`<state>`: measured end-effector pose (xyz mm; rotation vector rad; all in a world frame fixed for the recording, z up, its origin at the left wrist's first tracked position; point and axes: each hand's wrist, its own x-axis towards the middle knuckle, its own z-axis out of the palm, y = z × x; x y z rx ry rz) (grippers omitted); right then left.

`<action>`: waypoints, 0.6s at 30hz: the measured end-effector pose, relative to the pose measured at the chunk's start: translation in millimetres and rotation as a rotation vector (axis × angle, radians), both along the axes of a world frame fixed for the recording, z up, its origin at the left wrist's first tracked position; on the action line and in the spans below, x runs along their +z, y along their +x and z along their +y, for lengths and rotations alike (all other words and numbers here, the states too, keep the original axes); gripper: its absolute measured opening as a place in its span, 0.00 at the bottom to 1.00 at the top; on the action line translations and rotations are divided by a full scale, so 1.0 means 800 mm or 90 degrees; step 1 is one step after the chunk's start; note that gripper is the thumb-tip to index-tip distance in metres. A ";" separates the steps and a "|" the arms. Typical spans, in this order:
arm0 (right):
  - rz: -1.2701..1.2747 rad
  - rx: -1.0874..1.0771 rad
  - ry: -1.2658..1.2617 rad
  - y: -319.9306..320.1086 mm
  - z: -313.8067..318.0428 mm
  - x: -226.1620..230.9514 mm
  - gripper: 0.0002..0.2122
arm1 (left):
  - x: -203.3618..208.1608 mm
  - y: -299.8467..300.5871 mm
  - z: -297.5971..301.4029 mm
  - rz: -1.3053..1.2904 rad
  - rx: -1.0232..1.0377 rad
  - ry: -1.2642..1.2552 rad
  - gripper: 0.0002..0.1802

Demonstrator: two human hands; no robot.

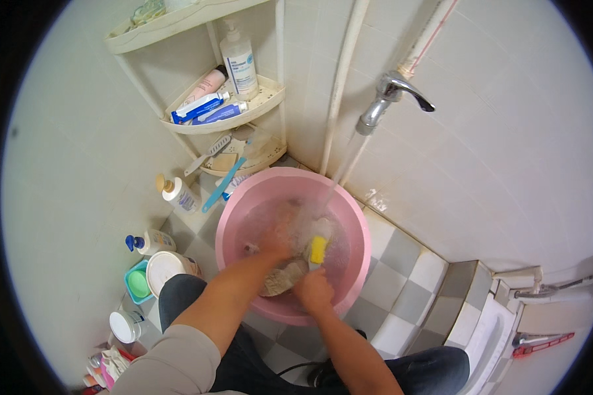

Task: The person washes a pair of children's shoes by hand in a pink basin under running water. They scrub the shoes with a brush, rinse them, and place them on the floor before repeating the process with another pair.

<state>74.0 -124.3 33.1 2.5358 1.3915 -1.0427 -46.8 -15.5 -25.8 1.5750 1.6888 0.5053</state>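
A pink basin (pixel 359 263) holds cloudy water, with a stream falling in from a silver tap (pixel 383 99). My right hand (pixel 315 289) is closed round the pale handle of a brush (pixel 318 250) whose yellow head points away from me. Right beside it, a soaked grey-beige item (pixel 284 279) lies in the near part of the basin; I cannot make out its kind. My left hand (pixel 277 242) reaches into the basin at the far side of that item. Water and blur hide its fingers, so its grip does not show.
A white corner shelf (pixel 270 99) at the back left carries a pump bottle (pixel 239 62) and tubes. Left of the basin stand a light-blue long-handled brush (pixel 224 184), pump bottles (pixel 178 194), a lidded tub (pixel 165 271) and a teal soap dish (pixel 137 283). Tiled steps (pixel 464 289) rise at the right.
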 end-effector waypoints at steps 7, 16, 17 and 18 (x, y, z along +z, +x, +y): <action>0.080 0.129 0.165 0.053 0.052 0.057 0.24 | 0.030 -0.086 0.038 -0.431 0.056 -0.371 0.38; 0.041 0.180 0.217 0.008 0.043 0.019 0.30 | 0.092 -0.047 0.004 -0.266 0.059 -0.296 0.37; 0.047 0.121 0.204 0.011 0.049 0.020 0.31 | 0.072 -0.042 -0.002 -0.277 0.029 -0.270 0.37; 0.053 0.067 0.195 0.015 0.063 0.015 0.32 | 0.031 -0.039 -0.007 -0.289 0.002 -0.239 0.37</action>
